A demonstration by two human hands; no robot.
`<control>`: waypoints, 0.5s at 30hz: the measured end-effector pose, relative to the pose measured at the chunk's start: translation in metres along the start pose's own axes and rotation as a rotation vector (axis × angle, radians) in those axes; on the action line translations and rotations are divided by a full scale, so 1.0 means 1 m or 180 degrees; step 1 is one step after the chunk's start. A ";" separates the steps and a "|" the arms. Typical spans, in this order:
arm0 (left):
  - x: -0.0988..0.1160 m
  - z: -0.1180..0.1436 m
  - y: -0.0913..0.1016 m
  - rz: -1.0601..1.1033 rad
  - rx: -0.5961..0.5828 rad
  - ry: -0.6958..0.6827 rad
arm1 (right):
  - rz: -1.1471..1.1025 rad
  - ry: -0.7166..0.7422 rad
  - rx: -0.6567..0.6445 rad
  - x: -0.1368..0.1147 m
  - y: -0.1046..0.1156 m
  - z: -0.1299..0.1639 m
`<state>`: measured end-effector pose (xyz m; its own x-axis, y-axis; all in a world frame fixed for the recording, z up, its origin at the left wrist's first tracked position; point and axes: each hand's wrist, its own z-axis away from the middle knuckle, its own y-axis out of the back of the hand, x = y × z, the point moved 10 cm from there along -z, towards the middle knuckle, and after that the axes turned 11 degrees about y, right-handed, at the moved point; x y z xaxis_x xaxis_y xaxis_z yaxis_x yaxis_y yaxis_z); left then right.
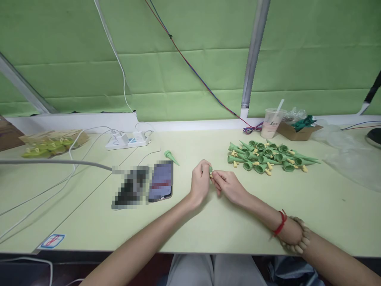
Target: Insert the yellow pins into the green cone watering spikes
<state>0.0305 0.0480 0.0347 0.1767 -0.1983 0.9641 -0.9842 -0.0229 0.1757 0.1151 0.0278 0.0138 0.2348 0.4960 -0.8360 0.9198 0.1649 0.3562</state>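
Both hands meet at the middle of the pale green tabletop (208,222), working on one small green plastic piece (210,170) pinched between them, just above the surface. The left hand (200,183) is curled closed, thumb and fingertips clamped on the piece from the left. The right hand (228,186) closes on it from the other side, its fingertips nipped tight against the same piece, with what looks like a bit of pale yellow at the contact. So both grips are narrow pinches, nearly fully closed, sharing one part; how the yellow bit sits in the green one is too small to tell.

As for progress, the pictures suggest an early stage. A single green cone spike (171,156) lies alone to the left of the hands, near the phone (160,182), which may be a finished one set aside. The pile of green cone spikes and yellow pegs (268,157) lies well apart to the right, large and loose, so most of the stock appears still to be handled. Behind the pile stand a plastic cup with a straw (272,123) and a cardboard box (299,129) holding more green parts.

A power strip (127,140) with white cables lies at the back left, beside a clear bag of yellow-green pieces (50,143).
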 end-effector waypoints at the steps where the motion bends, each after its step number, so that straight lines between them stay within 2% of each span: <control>1: 0.001 0.001 -0.002 -0.0064 -0.0071 -0.0100 | -0.0548 -0.0308 -0.0085 0.008 -0.008 0.002; 4: 0.004 0.005 -0.005 -0.0194 -0.0264 -0.0417 | -0.1847 -0.1135 -0.0449 0.016 -0.033 0.012; 7: 0.010 0.008 -0.005 -0.0158 -0.0299 -0.0604 | -0.2228 -0.1519 -0.0631 0.015 -0.042 0.018; 10: 0.005 0.005 -0.011 0.0055 -0.0421 -0.0182 | -0.1518 -0.1345 -0.0603 0.017 -0.031 0.015; 13: -0.004 0.000 -0.013 0.0395 -0.0426 0.0388 | -0.0060 -0.0488 -0.0166 0.003 0.003 0.002; 15: -0.010 -0.003 -0.011 0.0539 -0.0350 0.0659 | 0.0728 0.0067 -0.0037 -0.014 0.015 -0.001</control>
<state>0.0396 0.0533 0.0242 0.0200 0.0143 0.9997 -0.9946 0.1021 0.0184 0.1255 0.0245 0.0314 0.4301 0.5392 -0.7240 0.8396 0.0558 0.5404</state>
